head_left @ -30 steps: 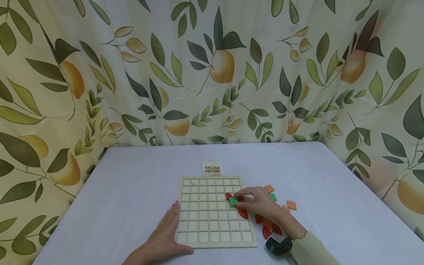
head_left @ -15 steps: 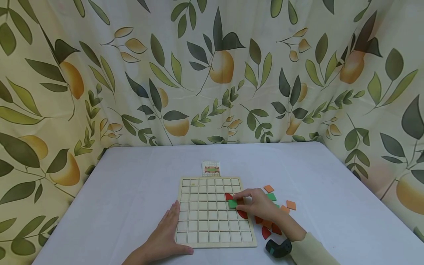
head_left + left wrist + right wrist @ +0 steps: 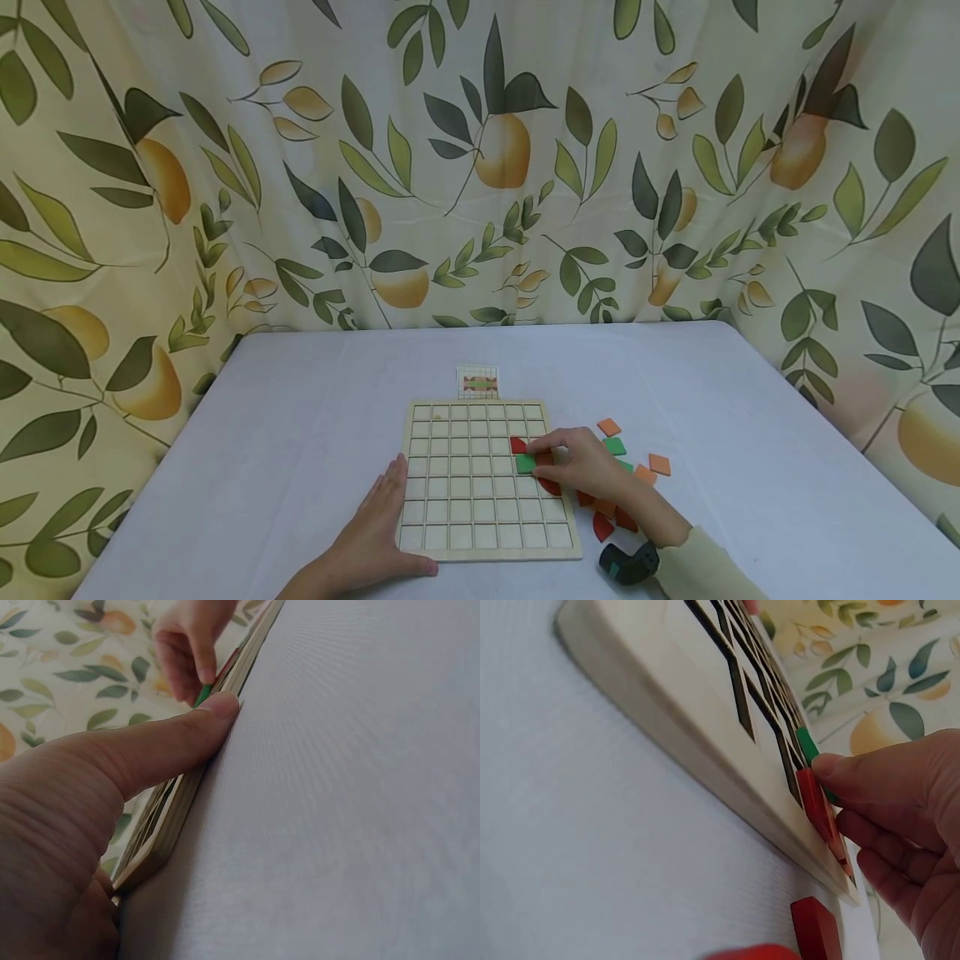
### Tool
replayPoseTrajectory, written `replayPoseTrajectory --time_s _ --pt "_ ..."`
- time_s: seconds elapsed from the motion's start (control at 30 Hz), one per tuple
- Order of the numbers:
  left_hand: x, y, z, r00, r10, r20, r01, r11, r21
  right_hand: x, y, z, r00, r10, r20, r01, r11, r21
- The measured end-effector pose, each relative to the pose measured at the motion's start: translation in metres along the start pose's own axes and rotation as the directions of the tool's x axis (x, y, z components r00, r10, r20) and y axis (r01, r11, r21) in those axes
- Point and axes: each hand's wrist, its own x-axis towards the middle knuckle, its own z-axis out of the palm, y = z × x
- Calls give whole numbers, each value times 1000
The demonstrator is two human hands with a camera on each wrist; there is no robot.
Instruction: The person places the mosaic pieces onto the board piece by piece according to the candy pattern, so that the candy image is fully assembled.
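A wooden grid board (image 3: 461,487) lies flat on the white-covered table. My left hand (image 3: 371,525) steadies its near left corner, fingers straight along the left side, the thumb (image 3: 176,746) along the near edge. My right hand (image 3: 585,458) pinches a green square tile (image 3: 526,464) between thumb and fingers at a cell on the board's right part. Just beyond that tile sits a red quarter-round piece (image 3: 518,445). Another red rounded piece (image 3: 817,806) sits on the board under the right thumb in the right wrist view; my fingers hide some cells there.
Loose orange squares (image 3: 660,464), green squares (image 3: 614,446) and red quarter-rounds (image 3: 602,527) lie right of the board, partly under my right forearm. A small pattern card (image 3: 477,382) lies beyond the far edge. A black wrist device (image 3: 628,564) is by the right sleeve.
The green tile was tilted a second ago and has come down level over a cell, shifting slightly left and nearer. My right hand moved with it; the left hand kept its place.
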Motion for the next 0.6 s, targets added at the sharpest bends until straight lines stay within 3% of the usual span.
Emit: replayPoseTrajectory --time_s 0.6 --pt "0 -1 1 1000 4 2 -4 1000 -1 2 -4 4 998 39 -38 -41 999 -35"
